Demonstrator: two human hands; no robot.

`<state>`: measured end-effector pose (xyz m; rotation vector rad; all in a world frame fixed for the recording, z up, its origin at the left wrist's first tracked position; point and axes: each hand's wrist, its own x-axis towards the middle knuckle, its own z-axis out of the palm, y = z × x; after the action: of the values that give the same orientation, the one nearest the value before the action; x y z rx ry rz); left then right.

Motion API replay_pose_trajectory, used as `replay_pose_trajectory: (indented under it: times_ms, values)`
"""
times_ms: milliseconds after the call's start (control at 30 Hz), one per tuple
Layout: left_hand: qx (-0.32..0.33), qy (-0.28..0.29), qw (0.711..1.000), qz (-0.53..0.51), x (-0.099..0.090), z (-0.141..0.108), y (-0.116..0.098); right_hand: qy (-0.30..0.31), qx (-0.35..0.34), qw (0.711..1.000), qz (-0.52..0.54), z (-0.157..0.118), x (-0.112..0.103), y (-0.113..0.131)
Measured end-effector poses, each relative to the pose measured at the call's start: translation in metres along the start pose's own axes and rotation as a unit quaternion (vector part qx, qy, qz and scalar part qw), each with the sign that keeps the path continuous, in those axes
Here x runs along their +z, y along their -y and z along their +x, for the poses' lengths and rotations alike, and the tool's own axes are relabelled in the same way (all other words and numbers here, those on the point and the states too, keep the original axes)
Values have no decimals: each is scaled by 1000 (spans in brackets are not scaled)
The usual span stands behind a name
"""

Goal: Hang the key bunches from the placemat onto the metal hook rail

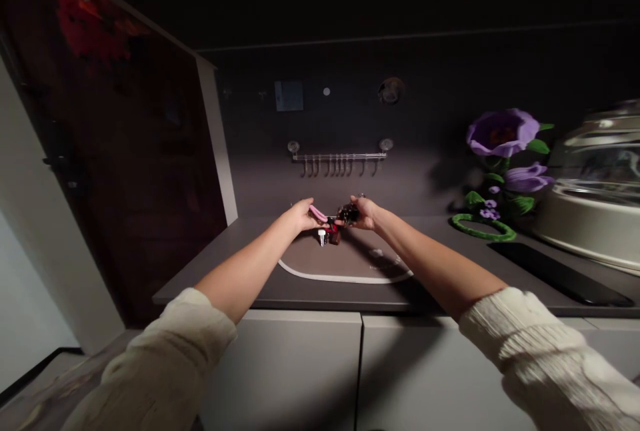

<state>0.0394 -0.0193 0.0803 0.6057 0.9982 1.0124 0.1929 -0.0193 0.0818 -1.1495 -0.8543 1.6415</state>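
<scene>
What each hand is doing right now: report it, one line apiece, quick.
Left hand: closed, holding a pink strap.
Right hand: closed, holding a dark, shiny bunch, too small to identify.

Clock positions are read from the centre of the view. Just off centre toward 4 o'clock, the right hand point(367, 213) grips a dark cluster point(347, 215) whose parts are too small and shadowed to identify; toward 8 o'clock, the fingers of the left hand point(302, 217) conceal one end of a pink strap point(319, 214). The hands obscure part of the mat's point(345, 278) far edge, and its print point(384, 258), at 4 o'clock, is illegible. The domed appliance point(595, 214) is truncated at 3 o'clock, the sleeves point(545, 351) at 4 and 8. Red decoration point(95, 24) at 10 o'clock appears blurred.
</scene>
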Motion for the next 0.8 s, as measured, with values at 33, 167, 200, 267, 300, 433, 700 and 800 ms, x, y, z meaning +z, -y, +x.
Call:
replay_pose_trajectory:
  times_ms: [33,167,200,267,300,433,700,800]
  values:
    - [5,-17,999,28,-9,3,2,-19,1,999,-44,1,-7,-4]
    - [29,-28,985,167,-39,12,3,-56,-22,982,-179,4,-37,-11]
    - [57,-37,976,208,-45,13,3,-61,-39,978,-197,5,-43,-11]
    - [109,-61,949,289,-54,16,3,-72,-64,968,-232,7,-51,-9]
    - [137,-73,935,320,-58,18,3,-85,-75,960,-257,7,-54,-8]
    - [216,-90,897,375,-68,23,3,-109,-97,921,-362,8,-60,-2]
    - [244,-110,866,422,-88,33,8,-172,-173,840,-485,16,-94,-8]
    - [281,-161,838,440,-95,39,9,-187,-221,791,-539,23,-108,-10]
